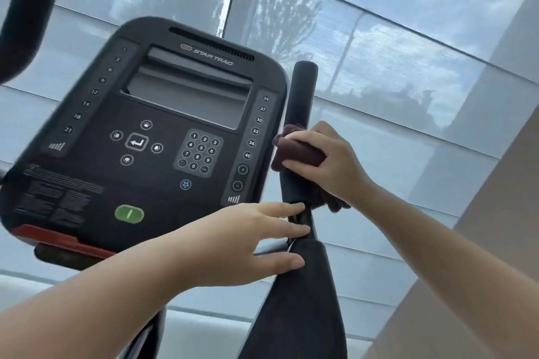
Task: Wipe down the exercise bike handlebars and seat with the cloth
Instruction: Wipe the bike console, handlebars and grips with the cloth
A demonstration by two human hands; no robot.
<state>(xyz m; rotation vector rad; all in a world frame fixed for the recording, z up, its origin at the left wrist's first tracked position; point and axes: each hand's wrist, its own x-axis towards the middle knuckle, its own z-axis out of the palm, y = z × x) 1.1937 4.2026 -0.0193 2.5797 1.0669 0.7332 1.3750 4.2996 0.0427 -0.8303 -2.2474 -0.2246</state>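
Observation:
The black right handlebar of the exercise bike rises upright just right of the console. My right hand grips a dark maroon cloth wrapped around the bar's middle; a tail of cloth hangs below my wrist. My left hand reaches in from the lower left with straight fingers, its fingertips touching the handlebar's lower joint where the bar widens into a broad black pad. The left handlebar shows at the top left edge. The seat is out of view.
The black console with a keypad, arrow buttons and a green start button fills the left centre. Behind the bike are large windows with translucent blinds. A beige wall edge runs along the right.

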